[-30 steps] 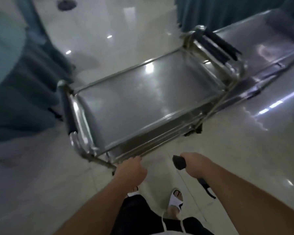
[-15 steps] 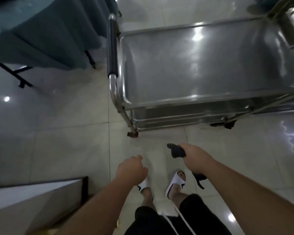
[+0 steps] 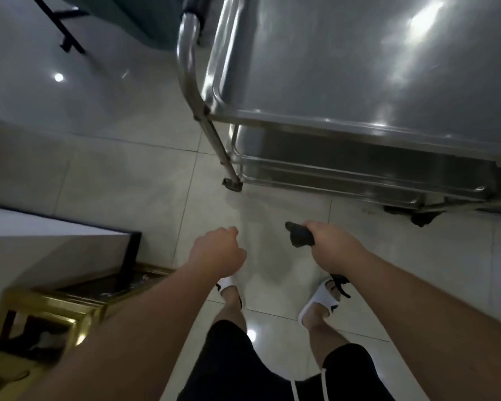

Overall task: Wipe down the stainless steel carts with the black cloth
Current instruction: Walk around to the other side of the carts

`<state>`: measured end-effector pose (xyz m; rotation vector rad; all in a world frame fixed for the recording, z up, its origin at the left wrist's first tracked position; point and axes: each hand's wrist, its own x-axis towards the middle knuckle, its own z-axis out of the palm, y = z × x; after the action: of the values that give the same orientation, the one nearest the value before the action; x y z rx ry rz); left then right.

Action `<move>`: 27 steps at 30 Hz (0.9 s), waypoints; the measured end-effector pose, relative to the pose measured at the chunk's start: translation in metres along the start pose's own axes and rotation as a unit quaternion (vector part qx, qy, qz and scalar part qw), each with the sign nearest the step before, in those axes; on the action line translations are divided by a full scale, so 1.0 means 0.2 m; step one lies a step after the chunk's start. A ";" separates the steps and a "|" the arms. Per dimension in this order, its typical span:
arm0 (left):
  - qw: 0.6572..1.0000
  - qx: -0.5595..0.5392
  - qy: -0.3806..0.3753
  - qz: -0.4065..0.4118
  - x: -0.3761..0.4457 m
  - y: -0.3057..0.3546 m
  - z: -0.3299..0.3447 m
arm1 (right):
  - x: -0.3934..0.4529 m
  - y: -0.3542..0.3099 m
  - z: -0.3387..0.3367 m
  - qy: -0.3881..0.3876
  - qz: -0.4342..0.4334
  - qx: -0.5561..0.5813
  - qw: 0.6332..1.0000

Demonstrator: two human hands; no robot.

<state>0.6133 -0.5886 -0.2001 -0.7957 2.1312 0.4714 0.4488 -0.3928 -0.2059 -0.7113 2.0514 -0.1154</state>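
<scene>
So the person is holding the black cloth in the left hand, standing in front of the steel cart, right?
Not quite: the head view shows the black cloth gripped in the right hand. The left hand holds nothing. The person does stand in front of the steel cart.

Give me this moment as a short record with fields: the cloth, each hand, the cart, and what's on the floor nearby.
cloth: black cloth, bunched in the right hand, not touching the cart
left hand: left hand loosely curled, holding nothing, above the floor
cart: stainless steel cart ahead, top shelf bare, lower shelves visible
contact: neither hand touches the cart
nearby: gold-framed stand at lower left
</scene>
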 end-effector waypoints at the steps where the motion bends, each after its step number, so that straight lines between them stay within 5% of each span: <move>1: 1.000 0.007 -0.001 0.009 0.05 0.02 0.04 | 0.05 0.03 0.02 -0.006 0.000 -0.009 1.000; 16: 0.995 0.050 0.084 0.035 1.37 -0.17 0.57 | 1.31 0.40 0.60 0.104 -0.024 0.006 0.994; 27: 0.985 0.081 0.146 0.046 2.27 -0.26 0.71 | 2.17 0.49 0.56 0.181 -0.090 -0.038 0.979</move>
<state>0.5059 -0.7186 -0.6482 -0.7106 2.4505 0.2341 0.3216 -0.5195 -0.6280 -0.9831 2.3414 -0.2898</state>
